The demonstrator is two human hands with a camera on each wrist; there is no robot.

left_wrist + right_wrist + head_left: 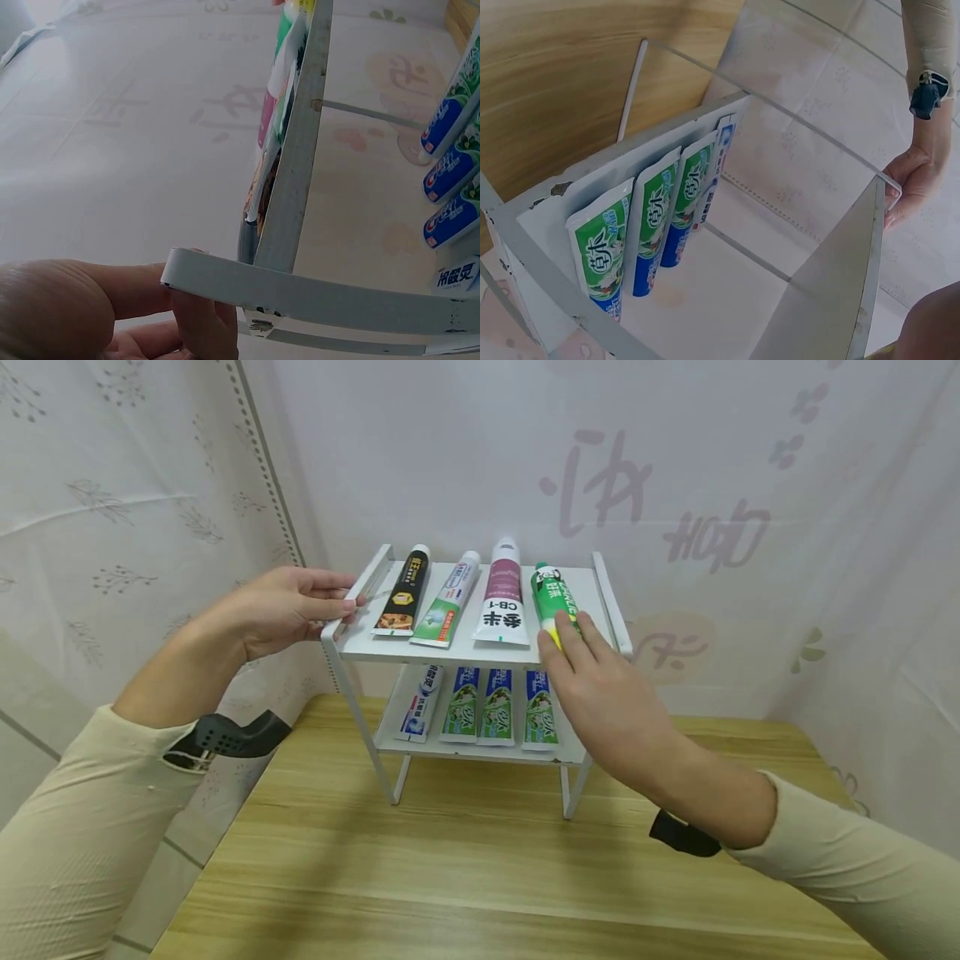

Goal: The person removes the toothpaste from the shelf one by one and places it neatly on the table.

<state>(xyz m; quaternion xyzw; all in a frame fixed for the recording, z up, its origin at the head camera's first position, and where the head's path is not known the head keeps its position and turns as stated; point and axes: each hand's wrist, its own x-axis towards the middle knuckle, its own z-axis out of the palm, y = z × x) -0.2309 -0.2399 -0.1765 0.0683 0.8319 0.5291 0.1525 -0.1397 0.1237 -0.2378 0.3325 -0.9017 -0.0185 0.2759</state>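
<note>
A white two-tier rack [450,651] stands on the table. My left hand [288,610] grips its upper left side rail, thumb and fingers about the bar; the left wrist view shows this hand [172,311] up close. On the top shelf lie a black toothpaste tube [407,589], a green-and-white tube [448,602], a purple-and-white tube [503,593] and a green tube [553,589]. My right hand [607,693] rests its extended fingers on the green tube's yellow lower end, near the right rail. Its thumb is hidden.
Below, the lower shelf [457,749] holds a white-and-blue toothpaste tube [420,703] and several green-and-blue tubes [657,214]. The rack's legs stand on a wood-grain table [480,877]. Behind hangs a pale printed curtain [465,460].
</note>
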